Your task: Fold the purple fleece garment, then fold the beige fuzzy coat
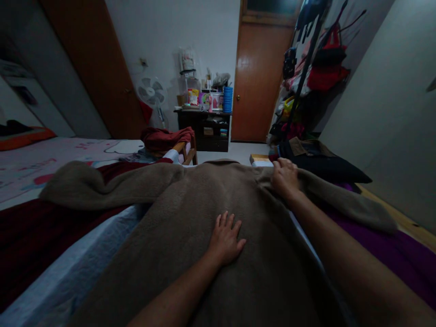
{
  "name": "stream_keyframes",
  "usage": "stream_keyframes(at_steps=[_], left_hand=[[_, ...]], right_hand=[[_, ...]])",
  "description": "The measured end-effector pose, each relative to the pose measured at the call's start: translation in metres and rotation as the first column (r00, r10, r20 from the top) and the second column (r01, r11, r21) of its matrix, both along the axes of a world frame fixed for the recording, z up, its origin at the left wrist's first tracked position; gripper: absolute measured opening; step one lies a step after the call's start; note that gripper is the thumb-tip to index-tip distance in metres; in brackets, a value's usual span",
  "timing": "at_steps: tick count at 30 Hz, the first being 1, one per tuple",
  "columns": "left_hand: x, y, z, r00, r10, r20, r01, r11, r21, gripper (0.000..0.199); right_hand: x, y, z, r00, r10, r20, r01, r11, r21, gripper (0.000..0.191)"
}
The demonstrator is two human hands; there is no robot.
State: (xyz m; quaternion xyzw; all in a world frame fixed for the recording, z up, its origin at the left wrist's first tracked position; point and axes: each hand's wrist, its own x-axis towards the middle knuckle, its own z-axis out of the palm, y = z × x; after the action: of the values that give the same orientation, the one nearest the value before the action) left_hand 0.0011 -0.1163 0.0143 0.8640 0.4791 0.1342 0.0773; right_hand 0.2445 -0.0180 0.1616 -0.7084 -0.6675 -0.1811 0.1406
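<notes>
A large brown fleece coat [190,227] lies spread out in front of me, its sleeves stretched to the left and right. My left hand [226,238] rests flat on the middle of the coat with its fingers spread. At the coat's right shoulder, my right hand [285,178] is closed, fingers bent down at the seam where the right sleeve begins. Whether cloth is pinched under those fingers is hard to make out. Pale patterned fabric [98,245] shows beneath the coat's left edge.
Dark red cloth [30,240] lies at the left, purple cloth [381,254] at the right. Folded dark clothing [320,156] sits beyond the right sleeve. A wooden chair [191,150] with red cloth, a fan [151,93] and a black cabinet [204,131] stand farther back.
</notes>
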Motion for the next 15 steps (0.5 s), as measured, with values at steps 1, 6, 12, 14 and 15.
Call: stream_keyframes(at_steps=[1,6,12,14,15], left_hand=[[0.000,0.001,0.000,1.000,-0.004,0.012,0.004,1.000,-0.008,0.063],[-0.006,0.006,-0.002,0.967,0.207,0.148,-0.194,0.976,-0.101,0.047],[-0.011,0.003,-0.007,0.928,0.340,0.152,-0.319,0.936,-0.148,0.051],[-0.013,0.000,-0.004,0.937,0.330,0.112,-0.312,0.938,-0.150,0.052],[-0.014,0.001,-0.001,0.943,0.320,0.094,-0.305,0.941,-0.144,0.053]], right_hand=[[-0.021,0.006,-0.010,0.995,0.092,-0.050,-0.095,0.993,-0.068,0.043],[-0.111,0.033,-0.075,0.931,0.187,-0.315,-0.297,0.888,-0.351,0.053],[-0.140,0.046,-0.140,0.944,0.090,-0.316,-0.222,0.885,-0.410,0.056],[-0.133,0.048,-0.151,0.957,0.057,-0.286,-0.169,0.909,-0.382,0.057],[-0.130,0.050,-0.155,0.961,0.040,-0.275,-0.145,0.916,-0.373,0.057]])
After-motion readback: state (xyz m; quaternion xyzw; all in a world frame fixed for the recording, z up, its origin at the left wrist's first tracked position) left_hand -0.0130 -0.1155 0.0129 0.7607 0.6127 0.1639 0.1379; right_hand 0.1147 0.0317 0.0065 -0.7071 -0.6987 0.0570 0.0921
